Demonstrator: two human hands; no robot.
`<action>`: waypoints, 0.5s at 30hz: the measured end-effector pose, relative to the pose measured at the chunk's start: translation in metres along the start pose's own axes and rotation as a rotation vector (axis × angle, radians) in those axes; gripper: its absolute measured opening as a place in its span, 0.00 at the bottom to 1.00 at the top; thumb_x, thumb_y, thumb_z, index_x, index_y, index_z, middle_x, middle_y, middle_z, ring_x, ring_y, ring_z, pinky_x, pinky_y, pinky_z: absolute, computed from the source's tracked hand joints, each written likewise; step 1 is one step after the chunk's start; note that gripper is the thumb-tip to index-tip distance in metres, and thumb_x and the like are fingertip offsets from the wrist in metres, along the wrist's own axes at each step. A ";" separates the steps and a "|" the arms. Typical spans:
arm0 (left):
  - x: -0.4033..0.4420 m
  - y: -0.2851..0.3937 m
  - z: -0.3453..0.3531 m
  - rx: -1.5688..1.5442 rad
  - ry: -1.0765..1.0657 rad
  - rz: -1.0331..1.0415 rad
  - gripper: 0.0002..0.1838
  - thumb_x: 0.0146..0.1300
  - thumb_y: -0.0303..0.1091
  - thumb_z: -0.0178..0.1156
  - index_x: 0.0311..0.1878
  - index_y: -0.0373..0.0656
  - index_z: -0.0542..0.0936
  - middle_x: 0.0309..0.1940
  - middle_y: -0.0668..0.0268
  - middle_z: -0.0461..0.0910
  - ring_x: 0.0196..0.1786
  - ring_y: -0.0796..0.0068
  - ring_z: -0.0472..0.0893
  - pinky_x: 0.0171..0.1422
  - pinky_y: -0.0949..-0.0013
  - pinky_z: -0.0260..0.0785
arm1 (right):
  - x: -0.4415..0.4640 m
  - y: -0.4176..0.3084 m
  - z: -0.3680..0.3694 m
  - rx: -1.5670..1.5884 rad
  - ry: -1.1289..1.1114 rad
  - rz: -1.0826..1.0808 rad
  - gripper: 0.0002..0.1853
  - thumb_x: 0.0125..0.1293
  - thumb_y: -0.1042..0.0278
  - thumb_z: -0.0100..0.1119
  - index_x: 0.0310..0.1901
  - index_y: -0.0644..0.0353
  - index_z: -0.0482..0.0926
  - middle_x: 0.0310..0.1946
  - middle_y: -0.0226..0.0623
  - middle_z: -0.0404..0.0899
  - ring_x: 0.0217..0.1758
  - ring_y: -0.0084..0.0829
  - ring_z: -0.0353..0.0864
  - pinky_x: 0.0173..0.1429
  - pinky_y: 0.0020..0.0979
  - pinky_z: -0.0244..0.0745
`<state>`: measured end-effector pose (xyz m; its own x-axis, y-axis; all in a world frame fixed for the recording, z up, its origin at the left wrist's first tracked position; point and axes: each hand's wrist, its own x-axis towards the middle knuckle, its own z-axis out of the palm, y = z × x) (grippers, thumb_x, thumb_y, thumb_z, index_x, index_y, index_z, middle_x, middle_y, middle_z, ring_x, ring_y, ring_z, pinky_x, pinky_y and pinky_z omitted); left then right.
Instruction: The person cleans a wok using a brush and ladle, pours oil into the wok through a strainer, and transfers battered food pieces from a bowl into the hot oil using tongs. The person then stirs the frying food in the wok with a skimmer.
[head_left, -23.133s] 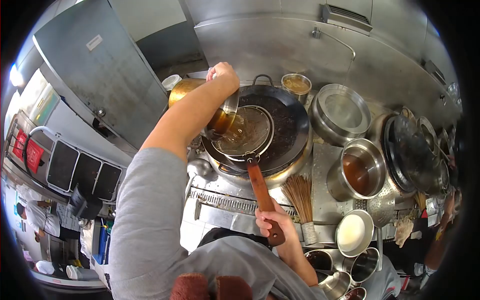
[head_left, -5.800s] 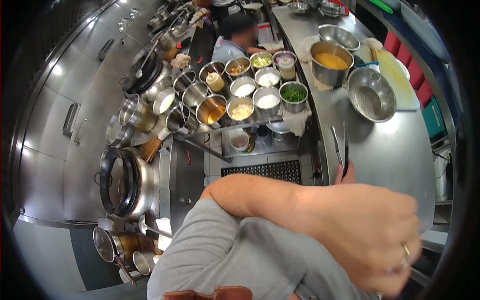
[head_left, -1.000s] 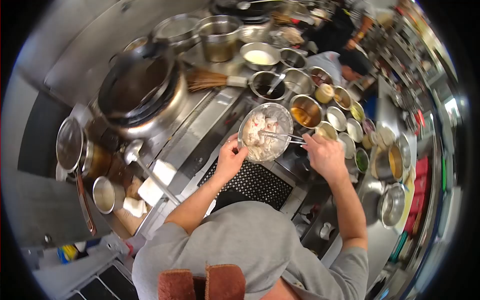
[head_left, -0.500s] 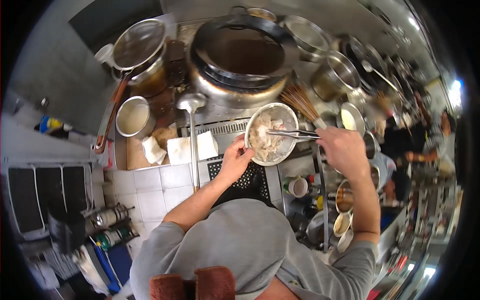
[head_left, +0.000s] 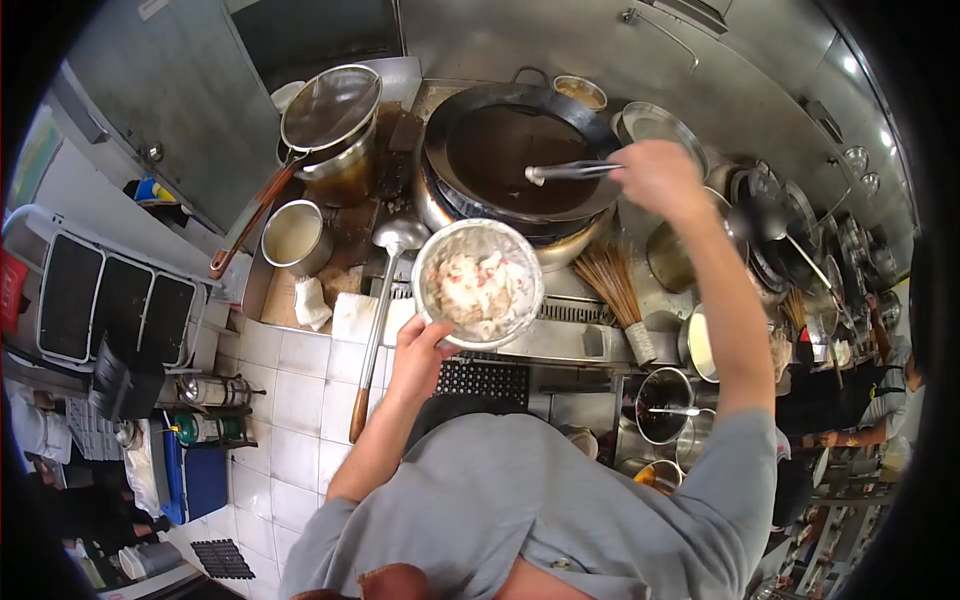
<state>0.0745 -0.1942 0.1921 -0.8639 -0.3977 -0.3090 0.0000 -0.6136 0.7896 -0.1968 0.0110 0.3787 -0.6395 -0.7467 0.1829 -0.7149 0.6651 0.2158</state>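
a broad, round black wok holds dark liquid, with a wooden-handled round mesh strainer to its left. a long steel ladle lies just beside the round metal bowl of white-coated pieces, gripped at its rim by the left hand before the wok. a brown bristle brush lies right. the right hand clasps slim steel tongs over the liquid, a small white piece at their tips.

Bowl: round, light-smeared inside, mouth upward, on the near side of the wok. Food pieces: whitish, red-flecked, heaped in bowl. Tongs: slim, metal, above wok. Small morsel: pale, at tong tips. Wok: black, wide, containing dark liquid.
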 end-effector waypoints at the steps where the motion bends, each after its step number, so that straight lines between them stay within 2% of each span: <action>1: -0.006 -0.002 -0.003 0.006 -0.003 0.004 0.12 0.61 0.24 0.53 0.47 0.37 0.78 0.44 0.62 0.82 0.45 0.73 0.81 0.45 0.68 0.77 | 0.021 0.009 0.041 -0.081 -0.091 -0.060 0.11 0.55 0.61 0.62 0.37 0.55 0.85 0.34 0.42 0.84 0.40 0.42 0.84 0.45 0.40 0.78; 2: -0.011 -0.005 -0.007 0.000 0.049 0.011 0.12 0.60 0.24 0.53 0.47 0.37 0.78 0.44 0.62 0.82 0.44 0.74 0.81 0.44 0.68 0.76 | 0.037 0.001 0.056 -0.153 -0.271 -0.028 0.11 0.52 0.63 0.62 0.36 0.57 0.85 0.35 0.42 0.85 0.40 0.41 0.85 0.45 0.38 0.79; 5: -0.026 -0.008 -0.024 -0.012 0.153 0.021 0.11 0.59 0.23 0.53 0.45 0.38 0.79 0.42 0.63 0.82 0.42 0.75 0.81 0.40 0.70 0.76 | 0.065 0.012 0.095 -0.151 -0.311 0.017 0.11 0.53 0.65 0.60 0.36 0.59 0.85 0.37 0.45 0.85 0.44 0.41 0.85 0.49 0.39 0.79; 7: -0.036 -0.006 -0.033 -0.032 0.195 0.014 0.11 0.59 0.23 0.53 0.44 0.38 0.79 0.42 0.62 0.82 0.42 0.74 0.81 0.40 0.69 0.77 | 0.072 0.018 0.091 -0.076 -0.195 0.134 0.12 0.55 0.63 0.58 0.37 0.59 0.85 0.39 0.46 0.84 0.45 0.41 0.84 0.50 0.39 0.79; 9: -0.040 -0.009 -0.047 -0.039 0.203 0.029 0.11 0.59 0.23 0.52 0.44 0.38 0.79 0.42 0.62 0.82 0.42 0.73 0.82 0.42 0.66 0.78 | 0.071 0.030 0.065 -0.016 -0.174 0.219 0.14 0.58 0.59 0.58 0.38 0.59 0.85 0.39 0.47 0.84 0.46 0.44 0.83 0.51 0.42 0.78; 11: -0.040 -0.010 -0.061 -0.028 0.206 0.021 0.11 0.60 0.22 0.50 0.45 0.35 0.77 0.43 0.58 0.81 0.46 0.69 0.81 0.50 0.57 0.76 | 0.061 0.044 0.033 0.061 -0.050 0.245 0.15 0.62 0.56 0.56 0.39 0.60 0.83 0.38 0.49 0.83 0.46 0.46 0.82 0.51 0.45 0.76; 13: -0.039 -0.005 -0.067 -0.026 0.222 0.002 0.11 0.61 0.22 0.50 0.45 0.35 0.77 0.44 0.58 0.81 0.47 0.68 0.81 0.51 0.57 0.76 | 0.030 0.038 -0.013 0.064 0.187 0.204 0.15 0.64 0.56 0.55 0.41 0.57 0.82 0.37 0.48 0.82 0.43 0.50 0.81 0.49 0.45 0.75; 15: -0.037 0.007 -0.061 0.035 0.193 -0.011 0.11 0.62 0.22 0.52 0.47 0.34 0.77 0.45 0.59 0.81 0.47 0.69 0.81 0.51 0.59 0.76 | -0.003 0.028 -0.054 0.222 0.225 0.073 0.16 0.63 0.60 0.56 0.47 0.60 0.82 0.38 0.49 0.82 0.43 0.51 0.80 0.48 0.43 0.74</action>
<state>0.1371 -0.2252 0.1769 -0.7512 -0.5164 -0.4112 -0.0295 -0.5961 0.8024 -0.2000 0.0313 0.4356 -0.6306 -0.6636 0.4026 -0.7294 0.6839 -0.0152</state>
